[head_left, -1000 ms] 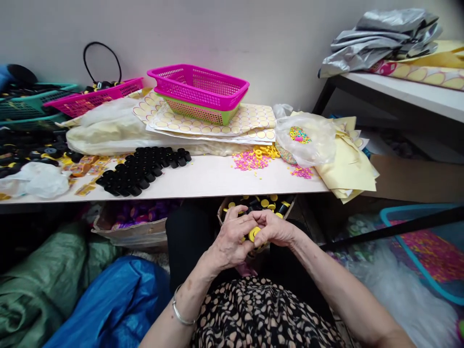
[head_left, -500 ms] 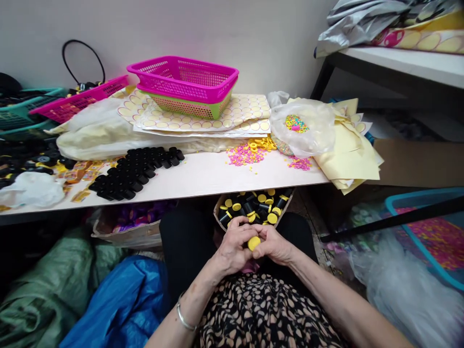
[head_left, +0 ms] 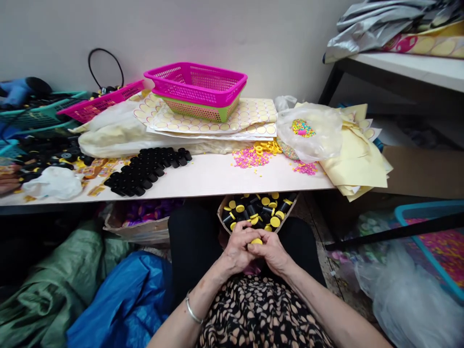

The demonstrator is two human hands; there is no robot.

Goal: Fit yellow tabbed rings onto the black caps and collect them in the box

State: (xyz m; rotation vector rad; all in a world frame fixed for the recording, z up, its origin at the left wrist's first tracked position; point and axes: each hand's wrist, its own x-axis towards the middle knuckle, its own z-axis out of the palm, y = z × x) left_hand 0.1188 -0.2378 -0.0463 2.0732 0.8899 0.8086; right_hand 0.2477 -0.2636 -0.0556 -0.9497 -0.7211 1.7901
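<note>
Both my hands are together over my lap, fingers closed around a small yellow cap (head_left: 256,241). My left hand (head_left: 237,249) wraps it from the left. My right hand (head_left: 271,249) grips from the other side, its thumb lying across the cap. Whatever is under the cap is hidden by my fingers. Just beyond my hands, a cardboard box (head_left: 222,216) holds many black containers with yellow caps (head_left: 275,222). On the table (head_left: 203,179), black containers (head_left: 145,169) stand in a cluster, left of loose pink and yellow beads (head_left: 248,158).
Stacked pink and green baskets (head_left: 199,84) rest on sticker sheets (head_left: 261,111). A plastic bag of colored beads (head_left: 311,135) lies right of them. At the left edge, another person's hand (head_left: 9,180) is partly visible. Blue sacking (head_left: 126,295) and a blue tub (head_left: 409,209) flank my legs.
The view has shifted slightly, so the table's things appear farther right. My thumb now covers more of the yellow cap. Another person's hand has come into view at the left.
</note>
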